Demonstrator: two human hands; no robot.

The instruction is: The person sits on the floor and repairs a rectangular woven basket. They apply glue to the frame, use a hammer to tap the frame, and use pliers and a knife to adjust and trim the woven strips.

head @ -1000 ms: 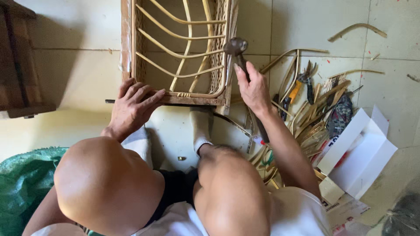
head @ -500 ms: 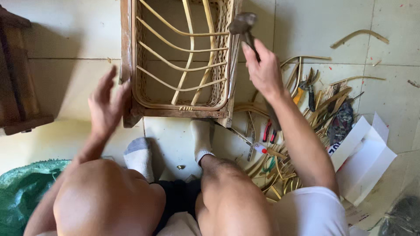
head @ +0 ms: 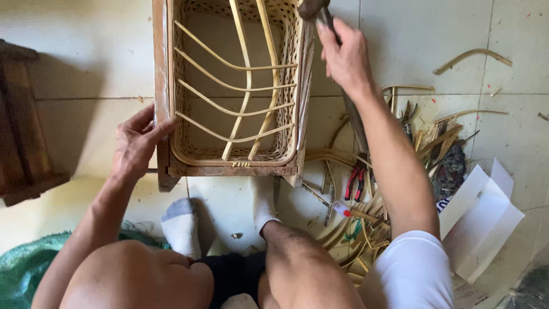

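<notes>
Head view, looking down. Your left hand [head: 136, 143] lies open against the left edge of the wicker basket frame [head: 231, 91], fingers spread along its wooden side rail near the lower left corner. Your right hand [head: 343, 54] is raised at the frame's upper right corner, fingers curled tight around the handle of a hammer [head: 313, 8]; the hammer head sits at the top edge of the view, just above the woven rim. The frame rests on the tiled floor [head: 86, 68] between your hands, its open side up, curved cane ribs crossing the inside and a wooden bar closing the near end. Your two socked feet [head: 183, 226] sit just below that near end. To the right of the frame, under your right forearm, lies a heap of cane offcuts [head: 423, 137] with red-handled pliers [head: 355, 183] among them. White paper sheets [head: 486, 217] lie at lower right, a green sack [head: 26, 269] at lower left, and a dark wooden piece [head: 23, 126] at far left.
</notes>
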